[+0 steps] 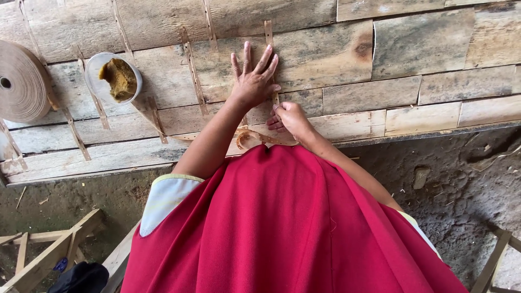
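Observation:
My left hand (253, 78) lies flat with fingers spread on a worn wooden plank table (347, 59), pressing on a thin tan strip (268, 31) that runs up the boards. My right hand (287, 116) sits just below it near the table's front edge, fingers pinched on the lower part of the same strip, whose loose end curls (247, 137) toward my red garment. Several similar strips (191, 68) lie stuck side by side on the boards to the left.
A round tub of brown paste (115, 77) stands on the table at left. A large roll of tan strip (20, 81) sits at the far left edge. Below are a dirt floor (461, 179) and wooden frames (49, 249).

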